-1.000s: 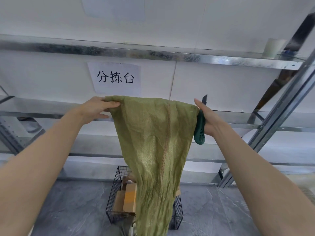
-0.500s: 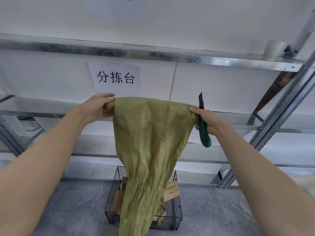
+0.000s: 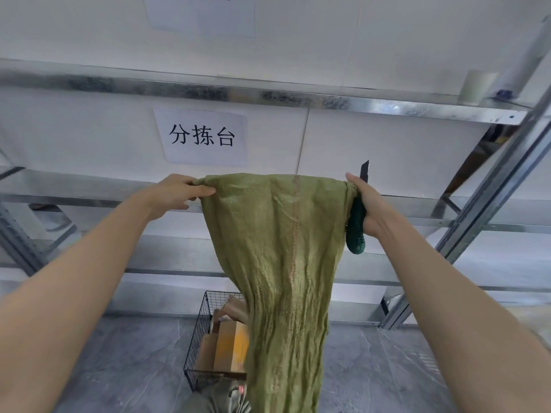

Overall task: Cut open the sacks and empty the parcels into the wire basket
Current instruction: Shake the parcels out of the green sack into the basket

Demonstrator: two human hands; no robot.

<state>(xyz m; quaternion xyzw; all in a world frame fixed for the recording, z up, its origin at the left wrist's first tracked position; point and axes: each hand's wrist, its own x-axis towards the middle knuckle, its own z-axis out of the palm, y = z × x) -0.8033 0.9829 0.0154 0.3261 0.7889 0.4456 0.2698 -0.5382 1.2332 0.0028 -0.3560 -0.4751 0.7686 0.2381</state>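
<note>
A limp green woven sack [image 3: 283,263] hangs upside down in front of me, held up by its two top corners. My left hand [image 3: 179,193] pinches the left corner. My right hand [image 3: 368,205] grips the right corner together with a green-handled utility knife [image 3: 356,231], its blade pointing up. Below, on the floor, stands a black wire basket [image 3: 198,341] with brown cardboard parcels [image 3: 229,344] inside. The sack's lower part hangs in front of the basket's right half and hides it.
A galvanised metal shelf rack [image 3: 268,96] runs along the white wall behind the sack, with a slanted upright [image 3: 489,198] at right. A paper sign [image 3: 202,137] is taped to the wall. More green sack material [image 3: 214,400] lies on the grey floor near the basket.
The sack has swung rightward across the basket, now covering its right half and showing the left parcels. Both hands keep their grip on the corners; the knife shifted slightly.
</note>
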